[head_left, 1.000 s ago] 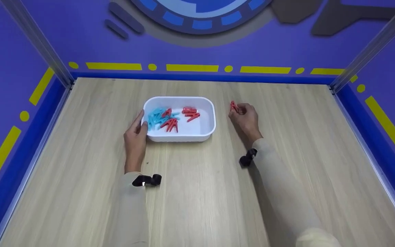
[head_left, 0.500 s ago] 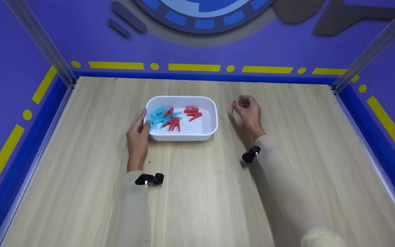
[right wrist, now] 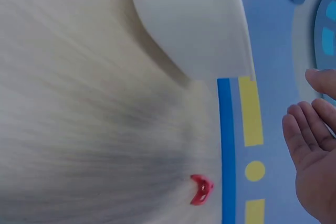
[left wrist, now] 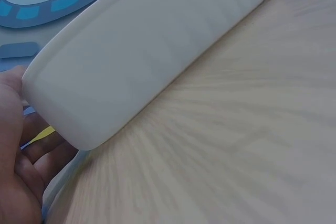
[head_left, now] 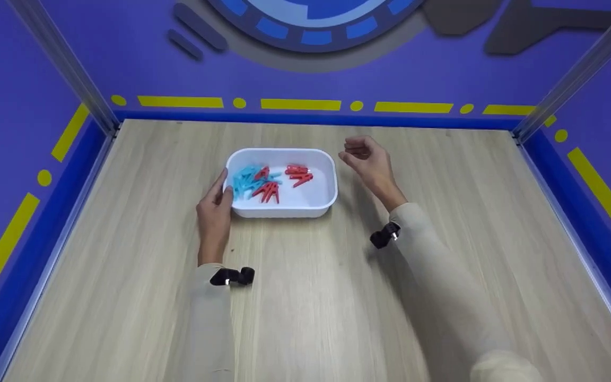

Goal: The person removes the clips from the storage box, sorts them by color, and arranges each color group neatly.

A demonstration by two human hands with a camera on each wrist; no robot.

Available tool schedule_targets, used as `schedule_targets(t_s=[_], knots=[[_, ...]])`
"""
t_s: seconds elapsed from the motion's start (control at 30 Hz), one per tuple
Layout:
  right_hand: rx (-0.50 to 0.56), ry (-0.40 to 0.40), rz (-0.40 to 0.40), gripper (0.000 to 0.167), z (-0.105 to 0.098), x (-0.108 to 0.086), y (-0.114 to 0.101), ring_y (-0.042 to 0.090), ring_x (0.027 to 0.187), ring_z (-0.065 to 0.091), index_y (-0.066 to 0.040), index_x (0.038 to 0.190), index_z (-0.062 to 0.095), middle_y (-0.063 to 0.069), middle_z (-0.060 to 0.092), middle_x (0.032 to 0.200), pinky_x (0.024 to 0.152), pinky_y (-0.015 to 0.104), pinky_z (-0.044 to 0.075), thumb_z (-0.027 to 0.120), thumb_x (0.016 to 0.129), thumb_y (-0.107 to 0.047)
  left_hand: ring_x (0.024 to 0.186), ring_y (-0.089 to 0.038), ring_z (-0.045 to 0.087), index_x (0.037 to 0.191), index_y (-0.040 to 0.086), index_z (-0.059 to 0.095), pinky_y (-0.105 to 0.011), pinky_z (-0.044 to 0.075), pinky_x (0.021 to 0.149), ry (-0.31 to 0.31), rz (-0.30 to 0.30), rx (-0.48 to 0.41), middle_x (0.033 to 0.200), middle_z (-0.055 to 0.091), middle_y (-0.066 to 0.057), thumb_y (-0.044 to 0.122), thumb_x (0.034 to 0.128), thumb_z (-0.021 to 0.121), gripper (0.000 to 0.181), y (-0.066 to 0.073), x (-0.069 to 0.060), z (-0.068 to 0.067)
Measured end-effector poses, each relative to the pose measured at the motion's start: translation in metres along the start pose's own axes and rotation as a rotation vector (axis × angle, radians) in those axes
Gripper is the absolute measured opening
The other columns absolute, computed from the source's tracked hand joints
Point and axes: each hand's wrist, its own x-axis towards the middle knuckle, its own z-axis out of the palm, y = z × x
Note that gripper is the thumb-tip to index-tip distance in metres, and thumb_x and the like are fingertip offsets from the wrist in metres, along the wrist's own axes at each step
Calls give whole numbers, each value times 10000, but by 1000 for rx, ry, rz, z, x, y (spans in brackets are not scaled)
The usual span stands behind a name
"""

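Observation:
A white plastic tub (head_left: 284, 213) holds light-blue clothespins (head_left: 244, 179) heaped at its left, with red clothespins (head_left: 267, 192) by them and more red ones (head_left: 298, 174) toward its middle. My left hand (head_left: 214, 217) grips the tub's left end, thumb at the rim and fingers along the outside wall, as the left wrist view (left wrist: 31, 150) also shows. My right hand (head_left: 372, 164) hovers just right of the tub, fingers loosely bent, nothing between them. One red clothespin (right wrist: 202, 189) lies on the table in the right wrist view; in the head view my right hand hides it.
The wood-grain table (head_left: 295, 297) is enclosed by blue-purple panels (head_left: 305, 79) at the back and both sides. Metal posts (head_left: 64, 63) stand in the back corners. A black camera (head_left: 385, 235) is strapped on each wrist.
My right hand has let go of the red clothespin on the table, risen and shifted left toward the tub. My left hand stays on the tub's left end.

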Motion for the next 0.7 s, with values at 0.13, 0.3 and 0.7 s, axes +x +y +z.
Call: schedule_targets(t_s=[0.13, 0.3, 0.7], knots=[[4, -51, -20, 383, 6, 0, -7, 266, 1112, 685, 63, 1289, 668, 186, 716, 1229, 1002, 321, 565, 806, 950, -52, 1528, -49, 333, 1574, 285, 525, -270, 316, 1231, -1, -4, 9, 1654, 444, 40, 285, 1121, 563, 455, 0, -1, 0], [-15, -97, -12, 395, 12, 0, -11, 251, 1118, 685, 41, 1304, 667, 169, 716, 1223, 1015, 321, 561, 810, 953, -71, 1526, -43, 334, 1573, 290, 525, -266, 316, 1230, 5, -8, 10, 1656, 442, 30, 273, 1124, 559, 451, 1, -1, 1], [-54, -187, -42, 380, 28, -4, -14, 264, 1087, 698, 22, 1287, 689, 151, 725, 1188, 1004, 339, 572, 822, 938, -49, 1524, -46, 337, 1565, 290, 534, -279, 311, 1236, 4, -7, -8, 1640, 453, 80, 238, 1117, 578, 453, 1, -3, 0]])
